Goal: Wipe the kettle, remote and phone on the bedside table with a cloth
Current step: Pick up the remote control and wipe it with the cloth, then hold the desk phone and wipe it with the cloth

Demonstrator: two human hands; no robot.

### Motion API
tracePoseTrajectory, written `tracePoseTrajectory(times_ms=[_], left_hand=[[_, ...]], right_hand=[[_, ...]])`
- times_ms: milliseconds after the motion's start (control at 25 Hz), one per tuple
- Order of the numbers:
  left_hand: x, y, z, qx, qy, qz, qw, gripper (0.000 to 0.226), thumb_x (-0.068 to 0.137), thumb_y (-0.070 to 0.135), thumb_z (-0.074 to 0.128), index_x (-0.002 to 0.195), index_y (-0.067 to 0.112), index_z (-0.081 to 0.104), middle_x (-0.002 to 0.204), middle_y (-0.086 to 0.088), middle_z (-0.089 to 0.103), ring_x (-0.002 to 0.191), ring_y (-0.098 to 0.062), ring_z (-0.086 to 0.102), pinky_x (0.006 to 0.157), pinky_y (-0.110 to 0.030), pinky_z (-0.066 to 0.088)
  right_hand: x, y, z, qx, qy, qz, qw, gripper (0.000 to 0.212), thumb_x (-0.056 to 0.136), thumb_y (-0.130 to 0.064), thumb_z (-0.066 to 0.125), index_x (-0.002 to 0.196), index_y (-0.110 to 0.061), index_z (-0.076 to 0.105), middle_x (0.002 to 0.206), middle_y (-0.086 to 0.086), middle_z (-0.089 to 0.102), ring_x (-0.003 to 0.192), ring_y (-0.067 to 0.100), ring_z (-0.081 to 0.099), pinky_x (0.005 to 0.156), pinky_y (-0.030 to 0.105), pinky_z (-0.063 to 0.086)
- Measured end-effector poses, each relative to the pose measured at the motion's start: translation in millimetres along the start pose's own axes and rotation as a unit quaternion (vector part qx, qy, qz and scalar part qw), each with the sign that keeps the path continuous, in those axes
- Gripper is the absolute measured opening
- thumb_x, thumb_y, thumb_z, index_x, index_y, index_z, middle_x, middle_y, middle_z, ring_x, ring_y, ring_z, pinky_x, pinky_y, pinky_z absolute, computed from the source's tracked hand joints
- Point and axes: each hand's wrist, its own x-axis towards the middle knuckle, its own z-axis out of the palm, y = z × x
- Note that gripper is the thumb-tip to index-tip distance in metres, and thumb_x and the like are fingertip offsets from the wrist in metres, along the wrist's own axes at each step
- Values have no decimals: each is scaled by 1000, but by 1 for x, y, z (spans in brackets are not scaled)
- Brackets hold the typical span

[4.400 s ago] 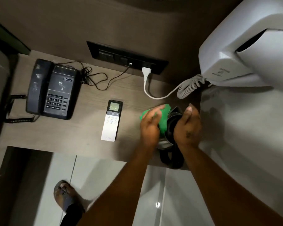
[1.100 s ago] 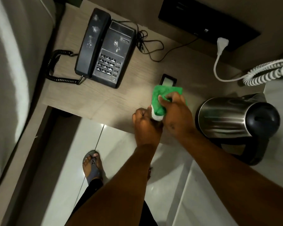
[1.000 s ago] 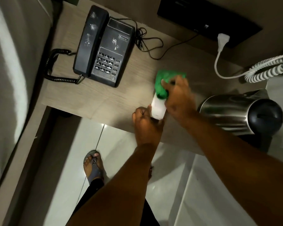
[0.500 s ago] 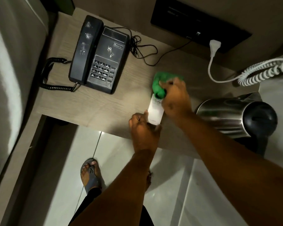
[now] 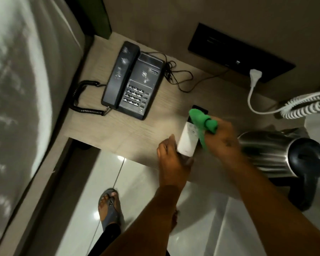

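Observation:
A white remote (image 5: 187, 138) lies on the wooden bedside table (image 5: 122, 130) near its front edge. My left hand (image 5: 171, 159) grips the remote's near end. My right hand (image 5: 223, 140) is closed on a green cloth (image 5: 201, 122), which is pressed against the remote's far right side and covers part of its dark top end. A black desk phone (image 5: 135, 83) with dusty smears sits at the table's back left. A steel kettle (image 5: 277, 154) with a black lid stands to the right of my right hand.
A black socket panel (image 5: 236, 52) on the wall holds a white plug (image 5: 255, 74) with a coiled white cord (image 5: 307, 106). Thin black cables (image 5: 177, 76) lie behind the phone. A mattress (image 5: 20, 89) borders the table's left. My sandalled foot (image 5: 109, 207) stands on the tiled floor.
Earlier I was wiping the kettle; since then the cloth has been on the remote. In the last half second the cloth slid from the remote's top toward its right side, uncovering more of its face.

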Motion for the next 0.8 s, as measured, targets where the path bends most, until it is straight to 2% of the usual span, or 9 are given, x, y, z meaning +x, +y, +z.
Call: tracePoseTrajectory(times_ms=[80, 160, 240, 320, 440, 480, 560, 640, 800], left_hand=[[9, -6, -30, 3, 30, -9, 1000, 110, 63, 51, 87, 150, 17, 29, 147, -9, 36, 134, -24, 31, 110, -39, 37], [29, -14, -67, 8, 88, -13, 996, 124, 60, 63, 84, 154, 14, 19, 157, -12, 23, 143, -30, 21, 114, -48, 26], [62, -20, -103, 48, 130, -20, 990, 141, 54, 73, 82, 155, 8, 7, 161, -17, 14, 148, -35, 13, 118, -50, 11], [102, -23, -126, 95, 121, -41, 987, 153, 48, 77, 80, 155, 7, -3, 164, -19, 4, 151, -37, 3, 121, -50, 4], [135, -25, -134, 133, 81, -29, 987, 160, 43, 77, 81, 154, 3, -8, 164, -22, 1, 152, -37, 0, 123, -51, 4], [140, -28, -133, 135, 76, -23, 988, 161, 42, 78, 81, 153, 1, -6, 164, -23, 3, 152, -37, 2, 124, -51, 7], [145, -32, -131, 129, 76, -20, 988, 159, 41, 80, 78, 153, 0, -2, 162, -24, 11, 151, -38, 9, 123, -52, 12], [147, -36, -129, 123, 88, -23, 988, 155, 43, 80, 76, 153, 0, 1, 158, -24, 19, 148, -39, 17, 122, -53, 16], [149, -37, -124, 123, 94, -13, 988, 152, 44, 75, 79, 153, 3, 0, 157, -21, 21, 147, -38, 17, 120, -50, 13]], right_hand=[[12, -24, -16, 134, 19, 98, 986, 21, 83, -12, 67, 104, -13, 66, 98, 7, 67, 92, 25, 65, 81, 34, 52], [19, -54, -18, 217, 24, 119, 969, 23, 82, -15, 70, 104, -14, 67, 98, 7, 68, 91, 26, 67, 83, 37, 54], [33, -85, -5, 151, 46, 45, 987, 26, 81, -15, 68, 107, -14, 66, 99, 8, 69, 97, 27, 66, 85, 33, 52], [54, -118, 16, 40, 84, -82, 992, 40, 78, -7, 60, 118, -10, 62, 118, 13, 66, 111, 29, 60, 94, 29, 44], [82, -141, 54, -78, 34, -203, 976, 62, 74, -4, 59, 135, -12, 48, 151, 12, 37, 139, 31, 33, 113, 31, 27], [85, -143, 69, -149, -4, -224, 963, 63, 77, -13, 63, 138, -13, 44, 156, 12, 26, 143, 32, 21, 116, 35, 21], [86, -141, 92, -248, -68, -236, 937, 70, 82, -46, 61, 140, -15, 39, 159, 14, 13, 145, 34, 7, 119, 43, 13], [88, -143, 98, -233, -40, -230, 944, 64, 86, -59, 49, 134, -16, 48, 155, 14, 23, 142, 36, 15, 117, 48, 22], [86, -142, 100, -189, 64, -239, 950, 36, 91, -34, 56, 124, -20, 59, 136, 10, 46, 124, 31, 37, 98, 42, 44]])
